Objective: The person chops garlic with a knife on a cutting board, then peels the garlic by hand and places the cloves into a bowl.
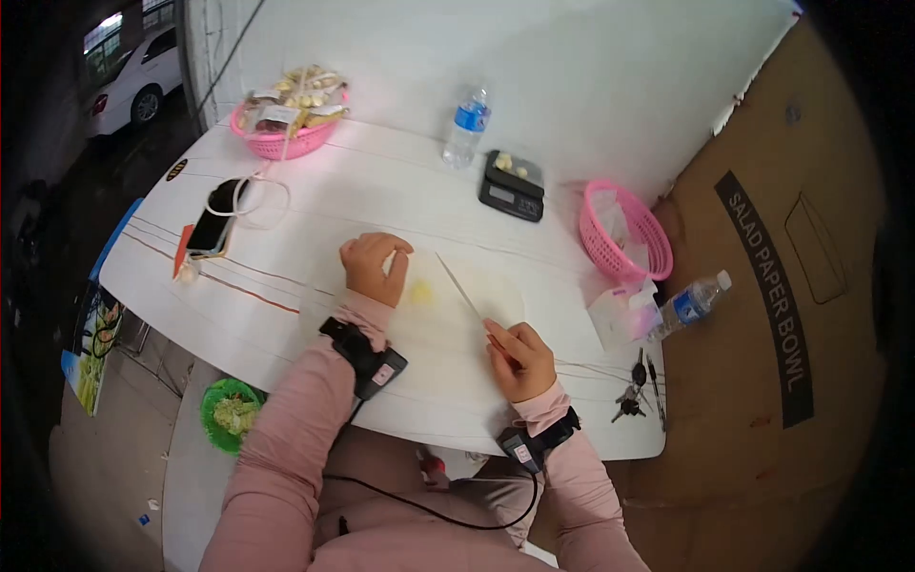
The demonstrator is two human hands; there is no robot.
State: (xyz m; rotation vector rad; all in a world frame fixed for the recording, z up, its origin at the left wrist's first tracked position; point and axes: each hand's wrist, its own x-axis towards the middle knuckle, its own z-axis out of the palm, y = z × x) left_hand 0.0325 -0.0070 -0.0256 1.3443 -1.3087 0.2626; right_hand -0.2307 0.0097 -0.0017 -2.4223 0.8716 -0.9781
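My right hand (pixel 522 360) is wrapped round the handle of a knife (pixel 459 288). Its thin blade points up and to the left over a pale, whitish cutting board (pixel 477 329). On the board's left side, my left hand (pixel 375 267) is curled with the thumb close to the bent fingers; whatever it may hold is hidden. Small pale yellow pieces (pixel 420 292), too blurred to name, lie between the left hand and the blade. Both wrists wear black straps with small devices.
Along the back stand a pink basket of packets (pixel 291 141), a water bottle (pixel 467 129) and a scale (pixel 512 189) with pale pieces on it. A phone (pixel 217 219) lies left. Another pink basket (pixel 624 234), a second bottle (pixel 691 305) and keys (pixel 631 393) are right. A green basket (pixel 225 419) sits lower left.
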